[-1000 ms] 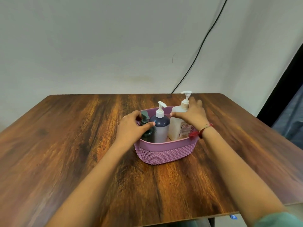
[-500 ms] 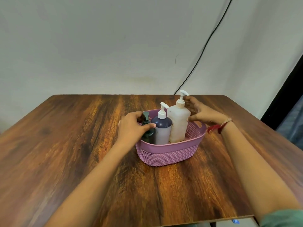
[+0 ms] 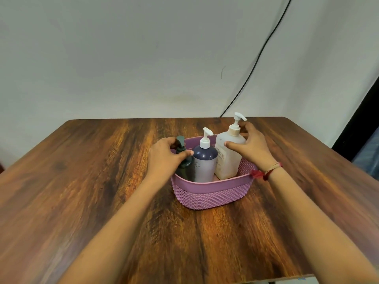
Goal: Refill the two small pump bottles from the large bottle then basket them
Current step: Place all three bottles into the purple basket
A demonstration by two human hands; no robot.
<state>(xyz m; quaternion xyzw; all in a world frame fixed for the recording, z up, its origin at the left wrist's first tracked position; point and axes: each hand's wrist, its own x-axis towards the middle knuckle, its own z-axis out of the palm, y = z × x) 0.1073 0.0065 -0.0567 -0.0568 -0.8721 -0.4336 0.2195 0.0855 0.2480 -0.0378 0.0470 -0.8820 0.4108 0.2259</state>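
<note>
Fingers [image 3: 171, 141] of the left hand [image 3: 164, 160] curl round the dark green bottle [image 3: 185, 171]; the right hand [image 3: 253, 149] grasps the large bottle [image 3: 227, 160] at its shoulder. All three pump bottles stand upright in the basket [image 3: 211, 186]: green at left, purple bottle [image 3: 205, 167] in the middle, translucent white large bottle at right. Basket: mauve plastic, rounded, with a woven-textured wall, on a wood-grain table [image 3: 82, 181].
</note>
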